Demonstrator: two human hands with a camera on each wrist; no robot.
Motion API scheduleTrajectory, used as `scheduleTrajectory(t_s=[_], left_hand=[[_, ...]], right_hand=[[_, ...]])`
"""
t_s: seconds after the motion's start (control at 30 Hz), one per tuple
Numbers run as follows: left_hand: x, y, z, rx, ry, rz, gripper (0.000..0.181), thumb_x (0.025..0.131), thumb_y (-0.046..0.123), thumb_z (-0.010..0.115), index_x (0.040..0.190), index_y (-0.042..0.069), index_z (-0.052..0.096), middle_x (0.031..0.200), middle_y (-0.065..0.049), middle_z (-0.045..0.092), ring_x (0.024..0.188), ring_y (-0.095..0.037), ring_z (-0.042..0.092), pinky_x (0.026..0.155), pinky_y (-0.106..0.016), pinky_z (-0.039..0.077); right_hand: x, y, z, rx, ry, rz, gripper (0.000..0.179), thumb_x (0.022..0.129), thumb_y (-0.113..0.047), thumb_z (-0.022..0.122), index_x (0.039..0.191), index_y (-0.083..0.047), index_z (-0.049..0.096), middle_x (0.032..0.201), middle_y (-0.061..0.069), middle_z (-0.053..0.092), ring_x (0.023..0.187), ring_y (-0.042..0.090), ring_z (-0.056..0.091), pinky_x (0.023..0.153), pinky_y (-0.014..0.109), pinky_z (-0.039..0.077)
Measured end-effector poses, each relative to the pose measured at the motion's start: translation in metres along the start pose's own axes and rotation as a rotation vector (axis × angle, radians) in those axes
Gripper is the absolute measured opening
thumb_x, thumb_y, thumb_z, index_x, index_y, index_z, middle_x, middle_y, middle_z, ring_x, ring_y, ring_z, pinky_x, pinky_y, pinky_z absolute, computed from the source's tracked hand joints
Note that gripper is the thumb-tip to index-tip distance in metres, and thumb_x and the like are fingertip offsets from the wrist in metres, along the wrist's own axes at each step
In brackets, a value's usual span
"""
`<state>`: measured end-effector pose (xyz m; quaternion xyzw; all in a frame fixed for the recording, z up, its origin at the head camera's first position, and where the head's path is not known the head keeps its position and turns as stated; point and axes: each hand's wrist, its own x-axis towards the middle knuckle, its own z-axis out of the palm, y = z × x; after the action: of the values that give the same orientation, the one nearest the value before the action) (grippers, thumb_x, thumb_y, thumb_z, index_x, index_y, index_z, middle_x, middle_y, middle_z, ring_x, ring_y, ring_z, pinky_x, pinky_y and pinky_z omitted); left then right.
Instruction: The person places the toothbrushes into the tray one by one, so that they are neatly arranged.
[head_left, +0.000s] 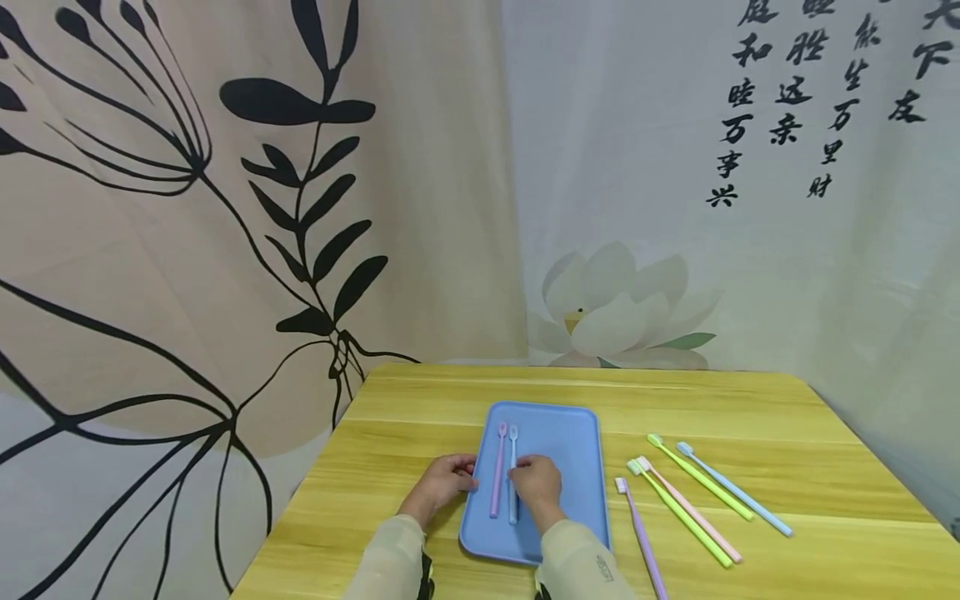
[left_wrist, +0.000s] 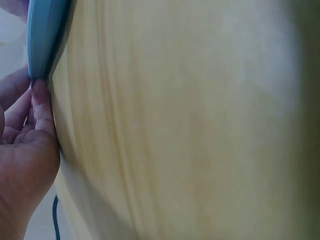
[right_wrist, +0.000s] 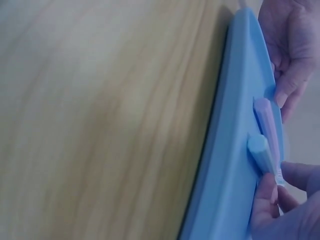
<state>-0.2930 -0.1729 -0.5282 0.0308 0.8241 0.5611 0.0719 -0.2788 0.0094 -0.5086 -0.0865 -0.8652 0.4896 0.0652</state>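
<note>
Left hand: your left hand (head_left: pixel 442 487) is at the tray's left edge; thumb and fingertip pinch the rim. Your other fingers are partly hidden in the left wrist view.
Right hand: your right hand (head_left: pixel 538 485) is over the tray, thumb and fingers pinching the blue brush along its middle. Your grip covers part of the handle.
Blue brush: in the tray, right of the mauve one; blue brush (head_left: pixel 513 504) points head away from you. Can't tell if the handle touches the tray floor.
Mauve brush: mauve brush (head_left: pixel 497 475) lies just beside it, nearly parallel. Right wrist view shows you both handle ends; heads can't be made out there.
Tray: blue tray (head_left: pixel 573 442) on the table (head_left: pixel 405 433); your right sleeve (head_left: pixel 585 562) hides its near right part.
Loose brushes: right of the tray you have a purple brush (head_left: pixel 642 537), near green brush (head_left: pixel 681 515), pink brush (head_left: pixel 690 509), far green brush (head_left: pixel 702 477) and pale blue brush (head_left: pixel 735 489). Purple's handle runs to the frame's bottom edge.
Dark strip: curved dark strip (left_wrist: pixel 55 217), left wrist view; too little shows to identify.
</note>
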Motion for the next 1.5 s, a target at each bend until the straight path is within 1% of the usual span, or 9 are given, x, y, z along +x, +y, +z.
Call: scheduleTrajectory(t_s=[0.2, 0.37, 0.43, 0.63, 0.77, 0.9, 1.07, 1.17, 1.5], left_hand=[[0.001, 0.001, 0.001, 0.017, -0.004, 0.002, 0.048, 0.084, -0.005, 0.070, 0.130, -0.009, 0.059, 0.106, -0.010, 0.063, 0.093, -0.021, 0.057, 0.085, -0.036, 0.051], [0.001, 0.002, 0.000, 0.026, -0.005, 0.012, 0.048, 0.084, -0.005, 0.069, 0.131, -0.009, 0.058, 0.106, -0.010, 0.063, 0.094, -0.022, 0.056, 0.085, -0.037, 0.051], [0.001, 0.001, 0.000, 0.029, -0.004, 0.016, 0.047, 0.084, -0.005, 0.069, 0.130, -0.009, 0.058, 0.106, -0.011, 0.063, 0.094, -0.022, 0.056, 0.085, -0.037, 0.051], [0.000, -0.001, 0.000, 0.012, -0.005, 0.017, 0.048, 0.083, -0.006, 0.070, 0.130, -0.010, 0.058, 0.107, -0.012, 0.063, 0.094, -0.022, 0.056, 0.084, -0.037, 0.051], [0.001, -0.001, 0.000, 0.002, -0.005, 0.020, 0.048, 0.083, -0.007, 0.070, 0.129, -0.010, 0.058, 0.106, -0.012, 0.062, 0.093, -0.022, 0.056, 0.084, -0.037, 0.051], [0.002, -0.001, 0.000, 0.007, -0.001, 0.019, 0.046, 0.083, -0.007, 0.070, 0.128, -0.010, 0.059, 0.105, -0.011, 0.063, 0.093, -0.021, 0.057, 0.083, -0.036, 0.051], [0.003, -0.001, 0.000, 0.008, -0.001, 0.009, 0.045, 0.083, -0.007, 0.070, 0.127, -0.010, 0.060, 0.105, -0.010, 0.064, 0.092, -0.020, 0.057, 0.083, -0.036, 0.051], [0.003, -0.001, 0.001, -0.003, -0.004, 0.009, 0.046, 0.083, -0.007, 0.070, 0.127, -0.010, 0.059, 0.105, -0.011, 0.064, 0.092, -0.020, 0.057, 0.084, -0.036, 0.051], [0.001, 0.000, 0.001, -0.016, 0.001, -0.005, 0.048, 0.083, -0.005, 0.070, 0.130, -0.010, 0.058, 0.107, -0.012, 0.064, 0.094, -0.021, 0.056, 0.084, -0.035, 0.050]], right_hand=[[0.003, 0.005, -0.004, 0.038, -0.020, -0.012, 0.022, 0.081, -0.011, 0.076, 0.099, 0.001, 0.075, 0.094, 0.013, 0.071, 0.084, 0.025, 0.065, 0.074, 0.040, 0.054], [0.009, 0.003, -0.012, 0.089, -0.048, -0.024, 0.025, 0.085, -0.012, 0.073, 0.106, 0.003, 0.074, 0.091, 0.011, 0.071, 0.069, 0.019, 0.063, 0.064, 0.034, 0.053], [0.011, 0.001, -0.018, 0.123, -0.065, -0.024, 0.028, 0.086, -0.011, 0.072, 0.110, 0.004, 0.072, 0.093, 0.012, 0.071, 0.066, 0.019, 0.064, 0.061, 0.033, 0.053], [0.017, -0.007, -0.037, 0.208, -0.110, -0.011, 0.031, 0.091, -0.011, 0.069, 0.116, 0.006, 0.069, 0.105, 0.016, 0.069, 0.083, 0.029, 0.067, 0.068, 0.035, 0.056], [0.023, -0.009, -0.050, 0.258, -0.134, -0.008, 0.032, 0.093, -0.012, 0.067, 0.117, 0.008, 0.067, 0.107, 0.018, 0.068, 0.092, 0.035, 0.065, 0.073, 0.037, 0.058], [0.031, -0.008, -0.069, 0.303, -0.137, 0.006, 0.031, 0.094, -0.012, 0.065, 0.118, 0.008, 0.066, 0.108, 0.019, 0.068, 0.096, 0.037, 0.064, 0.075, 0.037, 0.057], [0.041, -0.007, -0.101, 0.354, -0.136, 0.036, 0.030, 0.096, -0.011, 0.063, 0.120, 0.007, 0.065, 0.112, 0.019, 0.066, 0.087, 0.026, 0.060, 0.077, 0.036, 0.056], [0.047, -0.004, -0.121, 0.384, -0.140, 0.045, 0.032, 0.097, -0.011, 0.061, 0.124, 0.007, 0.062, 0.113, 0.018, 0.064, 0.086, 0.021, 0.057, 0.079, 0.034, 0.055], [0.062, 0.011, -0.175, 0.375, -0.141, 0.073, 0.041, 0.100, -0.017, 0.059, 0.133, 0.007, 0.055, 0.126, 0.019, 0.058, 0.097, 0.021, 0.056, 0.082, 0.028, 0.054]])
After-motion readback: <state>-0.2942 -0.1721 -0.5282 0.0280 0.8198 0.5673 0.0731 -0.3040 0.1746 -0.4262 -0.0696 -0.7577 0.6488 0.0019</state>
